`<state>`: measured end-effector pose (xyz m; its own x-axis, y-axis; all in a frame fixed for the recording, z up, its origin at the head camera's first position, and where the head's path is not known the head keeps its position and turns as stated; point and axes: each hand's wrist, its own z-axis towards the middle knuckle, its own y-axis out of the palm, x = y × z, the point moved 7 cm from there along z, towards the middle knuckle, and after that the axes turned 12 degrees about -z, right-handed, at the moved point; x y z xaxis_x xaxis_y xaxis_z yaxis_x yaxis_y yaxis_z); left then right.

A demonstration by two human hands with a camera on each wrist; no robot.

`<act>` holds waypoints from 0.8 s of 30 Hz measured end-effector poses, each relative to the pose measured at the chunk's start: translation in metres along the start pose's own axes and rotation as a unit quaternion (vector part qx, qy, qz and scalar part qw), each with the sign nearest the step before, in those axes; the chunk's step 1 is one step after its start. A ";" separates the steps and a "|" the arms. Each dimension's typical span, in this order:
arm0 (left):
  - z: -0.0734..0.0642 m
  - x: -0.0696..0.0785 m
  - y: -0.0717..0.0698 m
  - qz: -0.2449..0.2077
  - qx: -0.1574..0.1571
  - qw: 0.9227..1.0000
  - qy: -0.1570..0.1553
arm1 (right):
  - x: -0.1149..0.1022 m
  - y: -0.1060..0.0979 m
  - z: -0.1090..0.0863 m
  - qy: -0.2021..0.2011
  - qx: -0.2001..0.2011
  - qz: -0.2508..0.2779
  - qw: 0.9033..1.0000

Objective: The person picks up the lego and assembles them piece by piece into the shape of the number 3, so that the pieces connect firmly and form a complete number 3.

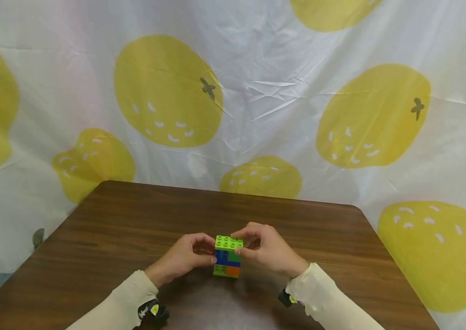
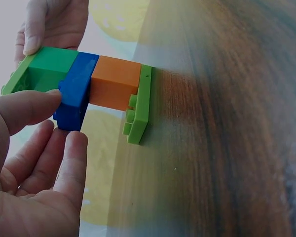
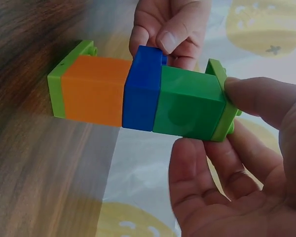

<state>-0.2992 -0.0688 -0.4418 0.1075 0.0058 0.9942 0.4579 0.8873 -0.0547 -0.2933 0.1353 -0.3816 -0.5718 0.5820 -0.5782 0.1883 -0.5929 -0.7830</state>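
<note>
A stack of toy building bricks stands upright on the table before me. From the bottom up it has a lime-green plate (image 2: 144, 106), an orange brick (image 3: 93, 91), a blue brick (image 2: 78, 81), a green brick (image 3: 190, 101) and another lime-green plate (image 1: 228, 242) with its studs up. My left hand (image 1: 187, 255) pinches the protruding end of the blue brick between thumb and fingers. At the other side, my right hand (image 1: 271, 247) grips the top lime-green plate, thumb on its near edge and fingertips close along the green brick.
The dark wooden table (image 1: 142, 206) has rounded far corners. Behind it hangs a pale curtain (image 1: 257, 114) printed with yellow fruit. A dark wrist camera (image 1: 153, 312) sits at the left sleeve, another camera (image 1: 286, 298) at the right.
</note>
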 end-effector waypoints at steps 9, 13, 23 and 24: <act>-0.001 0.002 0.001 0.007 0.003 1.000 0.000 | 0.003 0.006 -0.005 0.001 -0.005 0.029 1.000; -0.001 0.001 0.001 0.006 0.001 1.000 -0.001 | 0.007 0.009 -0.009 0.001 -0.005 0.041 0.999; 0.000 -0.006 0.001 0.002 0.002 1.000 -0.015 | 0.016 0.017 -0.014 0.008 -0.005 0.073 0.997; 0.000 -0.007 0.002 0.000 0.002 1.000 -0.016 | 0.016 0.017 -0.015 0.007 -0.003 0.078 0.997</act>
<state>-0.2992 -0.0675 -0.4487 0.0797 0.0206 0.9966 0.4546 0.8890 -0.0547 -0.2877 0.1428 -0.4079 -0.5236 0.4912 -0.6961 0.2783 -0.6736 -0.6847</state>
